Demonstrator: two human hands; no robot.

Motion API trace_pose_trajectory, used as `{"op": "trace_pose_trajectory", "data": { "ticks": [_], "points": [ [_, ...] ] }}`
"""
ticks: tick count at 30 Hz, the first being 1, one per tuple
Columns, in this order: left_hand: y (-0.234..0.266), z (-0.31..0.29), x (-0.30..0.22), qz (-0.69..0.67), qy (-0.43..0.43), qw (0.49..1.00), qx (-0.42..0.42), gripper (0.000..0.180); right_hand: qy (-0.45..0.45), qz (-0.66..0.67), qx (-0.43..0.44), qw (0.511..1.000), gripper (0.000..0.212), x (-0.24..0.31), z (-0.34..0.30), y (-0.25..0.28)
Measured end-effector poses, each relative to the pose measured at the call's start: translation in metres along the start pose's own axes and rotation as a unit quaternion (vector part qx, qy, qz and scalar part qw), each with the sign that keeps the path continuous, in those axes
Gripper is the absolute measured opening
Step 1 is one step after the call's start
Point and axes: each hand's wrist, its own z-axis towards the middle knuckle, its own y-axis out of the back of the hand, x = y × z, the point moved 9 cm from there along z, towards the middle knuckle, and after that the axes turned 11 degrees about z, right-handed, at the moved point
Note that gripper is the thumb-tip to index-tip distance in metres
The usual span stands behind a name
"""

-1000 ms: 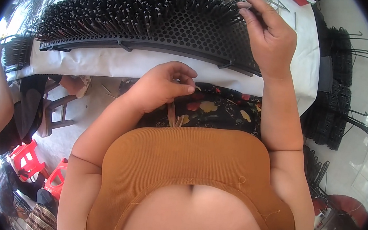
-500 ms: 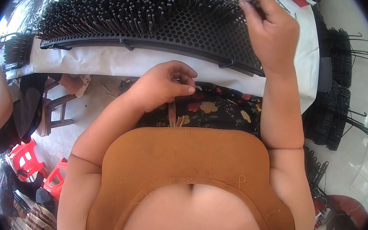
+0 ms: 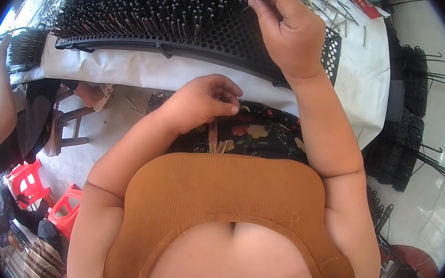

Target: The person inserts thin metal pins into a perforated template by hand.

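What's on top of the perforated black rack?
Black rods stand crowded over the left and middle of the rack; bare holes show toward the right. The right hand and the rods hide what's beneath them.

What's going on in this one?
The person's right hand is over a black perforated rack, thumb and fingers drawn together near the standing dark rods; whether they pinch something is too small to tell. Rods crowd the rack's left and middle. The left hand, half-curled, holds nothing visible. Loose thin strips lie on the white-covered table.
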Motion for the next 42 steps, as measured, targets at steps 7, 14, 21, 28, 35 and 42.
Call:
{"op": "trace_pose_trajectory", "data": {
  "ticks": [7, 14, 21, 28, 35, 42],
  "points": [
    [0.003, 0.004, -0.002, 0.023, -0.022, 0.999, 0.005, 0.032, 0.003, -0.052, 0.102, 0.993, 0.029, -0.012, -0.006, -0.024],
    [0.016, 0.004, -0.005, 0.047, -0.038, 0.998, -0.020, 0.033, 0.062, -0.143, 0.183, 0.971, 0.031, -0.012, 0.007, -0.048],
    [0.033, 0.003, 0.004, 0.024, -0.027, 0.999, -0.027, 0.032, 0.025, -0.109, 0.213, 0.971, 0.025, -0.033, 0.007, -0.046],
    [0.072, -0.026, 0.019, 0.189, -0.026, 0.977, -0.100, 0.033, 0.057, -0.050, 0.249, 0.966, 0.022, -0.023, 0.015, -0.024],
    [0.153, -0.104, -0.004, 0.524, -0.253, 0.643, -0.499, 0.028, 0.018, -0.168, 0.210, 0.963, 0.061, -0.119, 0.073, 0.020],
    [0.159, -0.068, 0.035, 0.630, -0.213, 0.521, -0.535, 0.044, 0.090, -0.413, 0.511, 0.748, 0.099, -0.242, 0.067, -0.070]
  ]
}}
